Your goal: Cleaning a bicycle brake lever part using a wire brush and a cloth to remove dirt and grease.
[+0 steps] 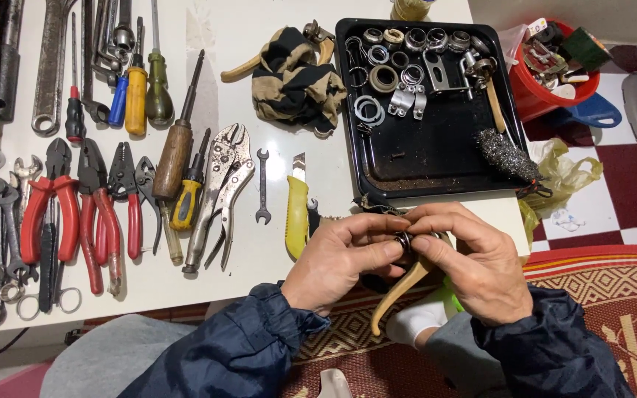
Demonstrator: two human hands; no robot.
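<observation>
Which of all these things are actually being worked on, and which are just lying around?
In hand:
left hand and right hand, both pinching a small dark ring
tan handle hanging below the hands

Lying about:
red-handled pliers
locking pliers
screwdrivers
yellow utility knife
striped cloth
black tray of metal rings
red tub

Both hands meet just below the black tray [436, 158]. The left hand [344, 265] and right hand [473, 265] pinch a small dark metal ring [404, 241] between the fingertips, with a tan curved handle [399, 291] hanging down underneath. Inside the tray sit loose rings, clamps and a wire brush [506, 151]. Left of the tray lie a yellow utility knife [297, 210], locking pliers [223, 191] and red-handled pliers [53, 210].
</observation>
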